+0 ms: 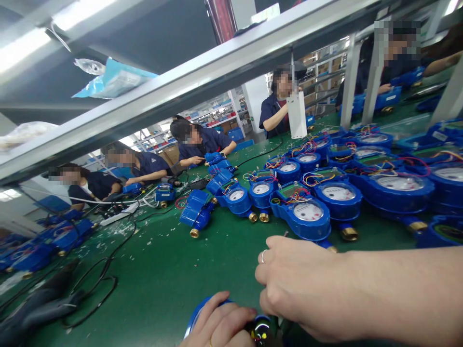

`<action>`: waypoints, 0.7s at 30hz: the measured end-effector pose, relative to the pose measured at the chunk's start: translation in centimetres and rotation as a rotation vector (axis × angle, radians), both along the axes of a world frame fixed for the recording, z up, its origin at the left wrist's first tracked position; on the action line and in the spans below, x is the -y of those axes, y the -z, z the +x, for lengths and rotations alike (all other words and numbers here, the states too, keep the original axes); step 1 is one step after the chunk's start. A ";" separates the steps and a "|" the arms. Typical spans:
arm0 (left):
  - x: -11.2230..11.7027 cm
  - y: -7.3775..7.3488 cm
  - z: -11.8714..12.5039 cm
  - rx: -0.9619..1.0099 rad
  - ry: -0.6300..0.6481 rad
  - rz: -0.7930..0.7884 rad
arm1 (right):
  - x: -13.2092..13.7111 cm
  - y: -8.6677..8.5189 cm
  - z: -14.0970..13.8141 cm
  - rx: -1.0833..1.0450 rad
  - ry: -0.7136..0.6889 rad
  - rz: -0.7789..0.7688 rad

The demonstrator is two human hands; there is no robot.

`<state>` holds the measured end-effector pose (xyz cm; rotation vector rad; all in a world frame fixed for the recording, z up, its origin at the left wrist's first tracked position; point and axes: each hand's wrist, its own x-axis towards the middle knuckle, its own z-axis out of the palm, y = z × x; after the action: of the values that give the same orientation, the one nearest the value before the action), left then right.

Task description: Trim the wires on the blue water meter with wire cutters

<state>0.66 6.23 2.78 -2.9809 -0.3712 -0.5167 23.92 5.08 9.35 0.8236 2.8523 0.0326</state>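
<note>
**Hands closing on a blue meter at the near edge**

Hands low in the frame now, both working the same piece. The left hand [220, 325] sits at the very bottom edge, fingers curled over the rim of a blue water meter [197, 313], and that meter is right there on the green bench [155, 274], tight against the near edge and mostly cut off from where I stand. The right hand [300, 286] comes across from the right, knuckles up, fingers bunched down toward a small dark part with coloured dots just beside the left fingers; whether it actually pinches something I cannot tell, the fingertips are hidden.

Judging by its neighbours, this looks like a dense little lump: plastic shell on top, brass fitting [349, 233] below, so probably heavy for its size and rigid. The smooth housing could slide in a loose grip. The safest hold seems to be around the round body, palm over the rim. The thin coloured wires [311, 179] on the open meters behind look like the fragile bit, and so does the clear dial face [308, 212].

Further back, a long row of blue meters, black cables [97, 284], and seated people in dark uniforms along the far side.
</note>
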 end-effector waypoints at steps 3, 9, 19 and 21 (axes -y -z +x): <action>0.0 -0.4 1.1 -0.035 -0.066 0.015 | -0.1 0.0 0.0 0.007 -0.004 -0.017; 0.1 -0.8 1.7 -0.047 -0.112 -0.018 | -0.6 0.2 0.5 0.022 0.007 -0.066; 2.1 1.7 -2.1 -0.108 -0.169 -0.205 | -1.7 -0.4 -0.5 -0.052 -0.222 0.203; 2.3 1.0 -1.6 -0.131 -0.215 -0.273 | -2.7 -0.8 0.6 -0.049 -0.179 0.252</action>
<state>-0.93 3.91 1.79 -3.1533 -0.7972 -0.2657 24.50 7.77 10.18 0.6142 3.0001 0.4074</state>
